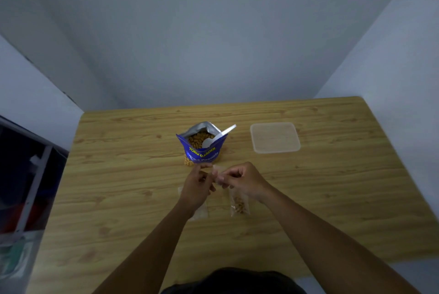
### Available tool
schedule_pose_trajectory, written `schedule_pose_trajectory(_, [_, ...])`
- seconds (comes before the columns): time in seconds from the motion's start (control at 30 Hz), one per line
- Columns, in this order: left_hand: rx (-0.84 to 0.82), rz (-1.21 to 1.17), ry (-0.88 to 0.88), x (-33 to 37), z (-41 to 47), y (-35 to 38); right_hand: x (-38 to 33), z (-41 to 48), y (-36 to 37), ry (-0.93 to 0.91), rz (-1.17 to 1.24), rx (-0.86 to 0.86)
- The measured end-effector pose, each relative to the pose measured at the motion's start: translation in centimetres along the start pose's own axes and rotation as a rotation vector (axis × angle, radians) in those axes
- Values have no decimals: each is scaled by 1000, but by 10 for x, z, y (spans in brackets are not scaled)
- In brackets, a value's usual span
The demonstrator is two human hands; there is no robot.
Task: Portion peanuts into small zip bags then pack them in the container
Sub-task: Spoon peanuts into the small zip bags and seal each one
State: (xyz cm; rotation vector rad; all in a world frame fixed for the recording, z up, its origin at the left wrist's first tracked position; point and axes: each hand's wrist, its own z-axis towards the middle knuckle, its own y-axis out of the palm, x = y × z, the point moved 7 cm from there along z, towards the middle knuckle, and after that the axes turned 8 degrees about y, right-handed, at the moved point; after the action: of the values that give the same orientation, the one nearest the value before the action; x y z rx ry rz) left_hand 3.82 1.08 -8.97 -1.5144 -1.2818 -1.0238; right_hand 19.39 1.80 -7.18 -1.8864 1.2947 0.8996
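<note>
Nearest, on the wooden table point(114, 186): a filled zip bag point(239, 205) lies flat under the right wrist with its long axis running 6 to 12. At its 9 o'clock, half hidden by the left wrist, is a flat clear bag point(200, 213); contents not readable. Just beyond, left hand point(197, 186) and right hand point(240, 180) meet above the table, each pinching an edge of one empty zip bag point(219, 173). It looks like they are parting its mouth; the film is too clear to tell whether it is open. At 12 o'clock from the hands, close by, stands the blue peanut pouch point(202, 151), top open, peanuts point(196, 140) showing. A white plastic spoon point(219, 135) sits bowl-down in it, handle leaning out toward 2 o'clock. That puts the handle on the right hand's side, so the right hand probably scoops while the left holds the bag. Farthest, at 1 to 2 o'clock and well apart from the pouch, sits the clear square container point(275, 138); no bags visible in it.
</note>
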Motion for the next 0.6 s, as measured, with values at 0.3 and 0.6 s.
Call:
schedule_pose_trajectory(0.3, [-11, -52, -137, -15, -3, 0, 18, 10, -11, 164, -20, 124])
schedule_pose_trajectory(0.6, [64, 206, -215, -45, -15, -18, 50, 14, -29, 172, -554, 272])
